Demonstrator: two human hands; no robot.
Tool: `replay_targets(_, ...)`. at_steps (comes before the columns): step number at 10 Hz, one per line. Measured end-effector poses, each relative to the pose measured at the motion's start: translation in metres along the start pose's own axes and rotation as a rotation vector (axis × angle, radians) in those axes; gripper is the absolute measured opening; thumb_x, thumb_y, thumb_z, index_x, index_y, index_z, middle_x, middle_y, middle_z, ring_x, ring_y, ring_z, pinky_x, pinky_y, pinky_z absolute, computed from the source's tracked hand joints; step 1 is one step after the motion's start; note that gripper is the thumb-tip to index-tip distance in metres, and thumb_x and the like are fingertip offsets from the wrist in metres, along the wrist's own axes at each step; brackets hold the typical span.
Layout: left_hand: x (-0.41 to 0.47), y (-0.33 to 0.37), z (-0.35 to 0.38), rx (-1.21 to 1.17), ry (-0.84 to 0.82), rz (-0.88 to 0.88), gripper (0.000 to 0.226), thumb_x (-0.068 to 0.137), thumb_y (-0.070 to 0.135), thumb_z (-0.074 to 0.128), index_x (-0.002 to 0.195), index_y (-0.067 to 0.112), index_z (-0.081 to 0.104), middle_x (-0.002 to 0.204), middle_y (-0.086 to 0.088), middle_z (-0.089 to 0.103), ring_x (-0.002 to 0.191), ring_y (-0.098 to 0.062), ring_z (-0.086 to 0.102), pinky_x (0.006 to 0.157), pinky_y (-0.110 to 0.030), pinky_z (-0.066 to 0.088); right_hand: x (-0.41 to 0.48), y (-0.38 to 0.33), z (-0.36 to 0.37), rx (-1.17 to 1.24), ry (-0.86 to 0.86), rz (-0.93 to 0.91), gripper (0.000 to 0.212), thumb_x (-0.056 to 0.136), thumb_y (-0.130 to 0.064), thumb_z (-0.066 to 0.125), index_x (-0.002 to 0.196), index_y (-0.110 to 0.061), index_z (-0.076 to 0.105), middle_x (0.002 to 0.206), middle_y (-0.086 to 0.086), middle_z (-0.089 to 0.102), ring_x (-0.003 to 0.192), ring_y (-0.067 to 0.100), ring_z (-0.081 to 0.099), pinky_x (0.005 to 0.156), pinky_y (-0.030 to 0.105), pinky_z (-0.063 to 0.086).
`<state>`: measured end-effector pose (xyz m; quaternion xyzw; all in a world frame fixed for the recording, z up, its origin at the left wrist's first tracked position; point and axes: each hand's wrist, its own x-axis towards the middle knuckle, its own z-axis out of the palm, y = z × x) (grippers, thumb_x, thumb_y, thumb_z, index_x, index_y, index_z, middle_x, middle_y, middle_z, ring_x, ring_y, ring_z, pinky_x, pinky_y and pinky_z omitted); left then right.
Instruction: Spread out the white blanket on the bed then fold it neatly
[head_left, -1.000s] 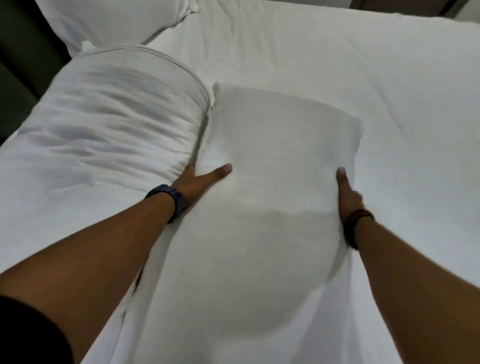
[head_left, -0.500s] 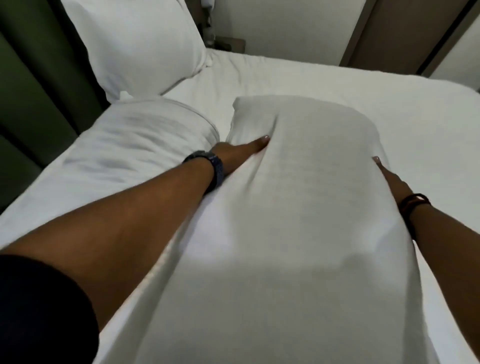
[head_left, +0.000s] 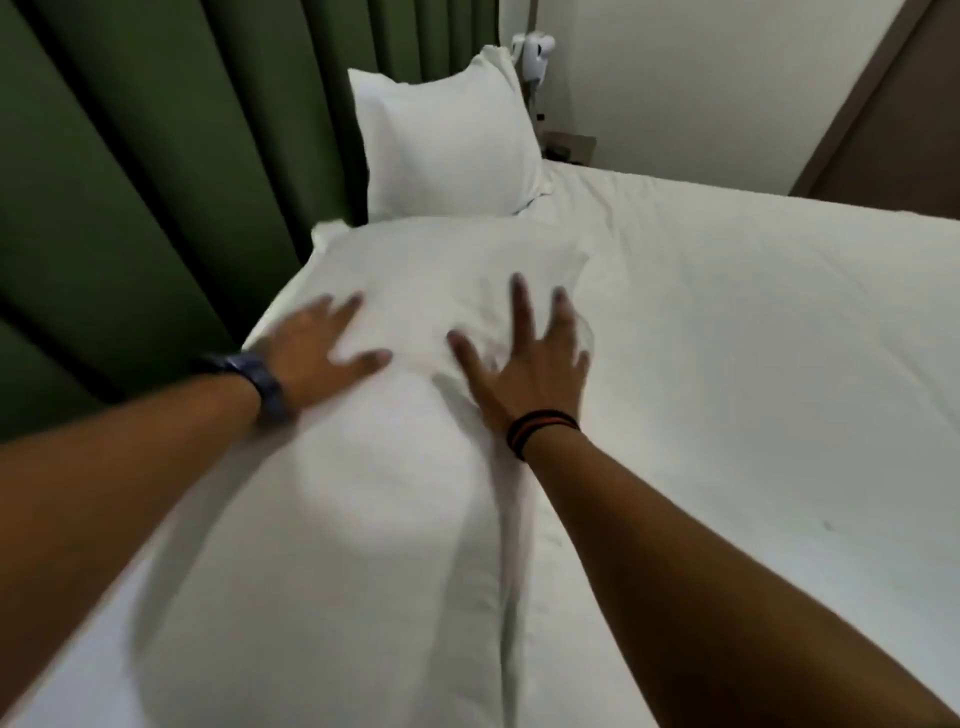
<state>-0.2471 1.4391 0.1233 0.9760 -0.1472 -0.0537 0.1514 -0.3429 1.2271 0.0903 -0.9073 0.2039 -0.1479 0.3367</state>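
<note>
The white blanket (head_left: 405, 499) lies as a thick folded bundle along the left side of the bed (head_left: 753, 364). Both hands press flat on its far end. My left hand (head_left: 322, 345) rests palm down near the bundle's left edge, fingers apart, a dark watch on the wrist. My right hand (head_left: 530, 364) lies palm down on its right part, fingers spread, dark bands on the wrist. Neither hand grips any cloth. The frame is blurred by motion.
A white pillow (head_left: 447, 140) stands upright at the head of the bed, just beyond the bundle. Green curtains (head_left: 156, 182) hang close along the left edge. A white wall device (head_left: 532, 57) and a pale wall are behind the pillow.
A second white bundle that I held by its sides is now on the left stack. Both hands moved on top and lie flat. The view tilted up toward the pillow and curtains.
</note>
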Motion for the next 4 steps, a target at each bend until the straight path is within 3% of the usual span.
replay_targets(1, -0.009, -0.031, 0.065, 0.043, 0.025, -0.077, 0.086, 0.071, 0.088, 0.010, 0.145, 0.049, -0.010, 0.162, 0.009, -0.003, 0.148, -0.022, 0.005, 0.116, -0.055, 0.008, -0.008, 0.003, 0.047, -0.055, -0.188, -0.099, 0.081, 0.075, -0.082, 0.032, 0.144, -0.049, 0.007, 0.160, -0.006, -0.005, 0.146, 0.020, -0.005, 0.115, 0.057, 0.012)
replay_targets(2, 0.001, -0.030, 0.078, 0.055, 0.081, -0.024, 0.087, 0.062, 0.093, 0.001, 0.140, 0.056, -0.012, 0.161, 0.012, -0.001, 0.147, -0.022, 0.008, 0.113, -0.056, 0.009, -0.005, 0.028, 0.057, -0.057, -0.171, -0.054, 0.079, 0.077, -0.080, 0.034, 0.144, -0.049, 0.007, 0.160, -0.005, -0.005, 0.147, 0.020, -0.003, 0.117, 0.052, 0.012)
replay_targets(4, -0.004, -0.010, 0.060, 0.128, 0.071, 0.004, 0.087, 0.070, 0.089, 0.009, 0.145, 0.049, -0.010, 0.162, 0.006, 0.000, 0.147, -0.026, 0.008, 0.114, -0.057, 0.010, 0.002, 0.021, 0.024, -0.187, -0.354, -0.009, 0.088, 0.069, -0.089, 0.025, 0.143, -0.051, 0.000, 0.160, -0.007, -0.010, 0.147, 0.022, 0.001, 0.115, 0.055, 0.016)
